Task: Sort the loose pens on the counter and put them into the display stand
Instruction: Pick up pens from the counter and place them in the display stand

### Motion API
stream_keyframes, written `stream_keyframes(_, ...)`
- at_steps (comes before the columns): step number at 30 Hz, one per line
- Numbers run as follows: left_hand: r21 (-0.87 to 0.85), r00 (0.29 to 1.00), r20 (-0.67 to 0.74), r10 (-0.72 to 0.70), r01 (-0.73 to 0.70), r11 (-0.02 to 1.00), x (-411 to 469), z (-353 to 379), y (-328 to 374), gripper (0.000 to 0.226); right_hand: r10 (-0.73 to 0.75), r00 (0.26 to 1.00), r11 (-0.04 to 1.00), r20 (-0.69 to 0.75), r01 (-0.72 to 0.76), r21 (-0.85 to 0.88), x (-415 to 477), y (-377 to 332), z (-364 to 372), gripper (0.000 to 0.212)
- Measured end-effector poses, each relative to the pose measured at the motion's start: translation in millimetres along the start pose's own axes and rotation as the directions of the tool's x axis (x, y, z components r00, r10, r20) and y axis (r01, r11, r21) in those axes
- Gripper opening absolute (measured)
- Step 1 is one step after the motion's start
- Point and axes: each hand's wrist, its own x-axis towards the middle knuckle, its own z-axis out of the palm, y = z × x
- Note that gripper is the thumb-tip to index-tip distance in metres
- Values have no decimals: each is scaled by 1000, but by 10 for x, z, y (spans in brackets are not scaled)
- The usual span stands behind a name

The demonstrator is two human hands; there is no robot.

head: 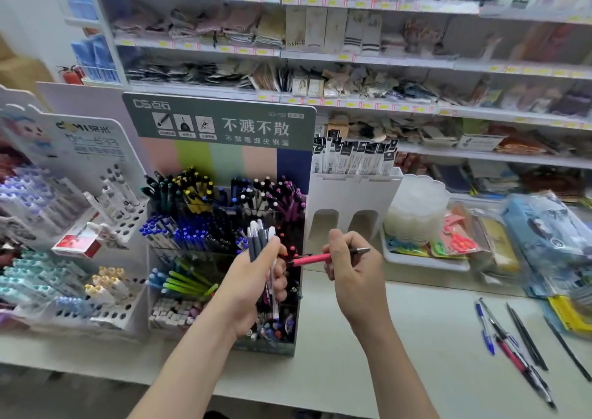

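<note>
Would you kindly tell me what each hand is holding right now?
Left hand: closed around a bundle of pens.
Right hand: closed on a pink pen, held sideways.

Both hands are raised, left hand [256, 279] gripping pens [259, 237], right hand [350, 269] pinching a pink pen [312, 259].

Matt counter [400, 338], glossy plastic pens [512, 348]

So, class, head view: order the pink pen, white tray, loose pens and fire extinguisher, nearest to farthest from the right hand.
1. Pink pen, in the right hand.
2. White tray, right beside it.
3. Loose pens, far right.
4. Fire extinguisher, back left.
</note>
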Motion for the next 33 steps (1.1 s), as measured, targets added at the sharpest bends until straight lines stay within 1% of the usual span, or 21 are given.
stream_keyframes(2, 99, 998, 59, -27, 21, 995, -35, -15, 13, 36, -2, 998, 1000, 62, 2, -3, 33, -25, 58, 55)
stream_keyframes(3, 140, 994, 102, -46, 31, 990, -53, -23, 25, 37, -1, 996, 999, 89, 5, -38, 49, -46, 77, 56)
stream_keyframes(5, 151, 971, 216, -100, 68, 986, -92, -27, 71, 38, 18, 995, 993, 100, -6, -116, 76, -66, 133, 52)
stream_keyframes(7, 142, 933, 320, -163, 123, 982, -123, -25, 133, 43, 100, 989, 987, 112, -85, -137, 76, -60, 204, 46)
stream_keyframes(9, 174, 909, 375, -181, 123, 977, -132, -24, 175, 49, 169, 979, 973, 112, -148, -174, 66, -34, 260, 46)
stream_keyframes(11, 201, 899, 396, -185, 111, 973, -111, -49, 191, 52, 185, 979, 969, 82, -169, -179, 42, 8, 304, 46)
stream_keyframes(13, 195, 885, 408, -224, 156, 968, -99, -93, 200, 61, 168, 985, 973, 42, -159, -168, 16, 25, 355, 47)
stream_keyframes(14, 184, 879, 406, -249, 188, 965, -99, -112, 201, 65, 148, 989, 972, 26, -140, -190, 10, 42, 376, 46)
stream_keyframes(16, 184, 884, 374, -281, 227, 956, -107, -139, 197, 77, 108, 994, 959, 5, -103, -263, -1, 83, 400, 39)
stream_keyframes(18, 230, 895, 340, -290, 220, 948, -128, -152, 221, 86, 104, 993, 949, -50, -115, -294, 9, 106, 399, 35)
stream_keyframes(20, 256, 896, 326, -303, 225, 940, -147, -177, 259, 82, 123, 989, 946, -82, -142, -292, 23, 110, 392, 30)
stream_keyframes(22, 254, 885, 331, -329, 252, 934, -158, -229, 305, 81, 155, 986, 945, -65, -167, -283, 21, 126, 402, 27)
stream_keyframes(24, 242, 862, 348, -368, 297, 924, -142, -293, 330, 81, 173, 984, 949, -47, -179, -259, 28, 145, 421, 23)
stream_keyframes(27, 209, 824, 386, -415, 360, 909, -121, -383, 343, 70, 197, 980, 945, -44, -201, -257, 21, 189, 454, 19)
stream_keyframes(30, 238, 821, 412, -395, 322, 917, -75, -466, 325, 53, 246, 968, 945, -35, -248, -215, 11, 187, 477, 17)
stream_keyframes(33, 228, 821, 435, -369, 296, 928, -44, -551, 287, 46, 271, 962, 943, -13, -269, -196, -9, 154, 508, 9)
